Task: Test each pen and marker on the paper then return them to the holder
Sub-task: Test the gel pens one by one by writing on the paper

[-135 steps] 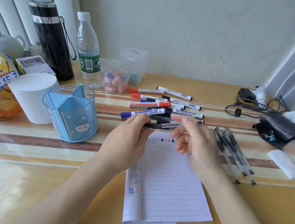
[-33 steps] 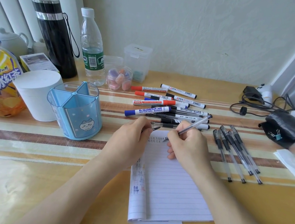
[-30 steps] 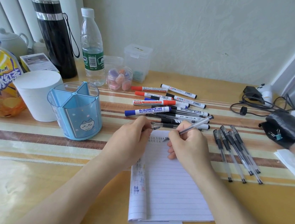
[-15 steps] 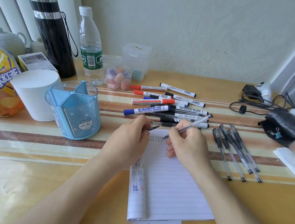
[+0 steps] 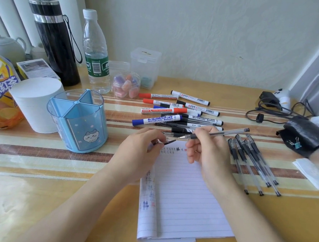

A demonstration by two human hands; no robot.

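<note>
At paper [image 5: 185,194] top: right hand [image 5: 209,153] fingers clamp pen [image 5: 231,132]; left hand [image 5: 139,150] fingers pinch cap [image 5: 169,141]; blue marker [image 5: 158,119] reads "WHITEBOARD MARKER".

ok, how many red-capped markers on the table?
3. Farthest red marker, cap left; middle red marker, cap left; nearest red marker, cap right, just beyond the blue marker. Pile could hide more.

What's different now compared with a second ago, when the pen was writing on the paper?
The right hand has raised the clear pen off the paper; its tip now points left, toward the black cap that the left hand still pinches. Nothing was let go. The blue holder, the pile of markers and the row of pens on the right lie as before.
</note>
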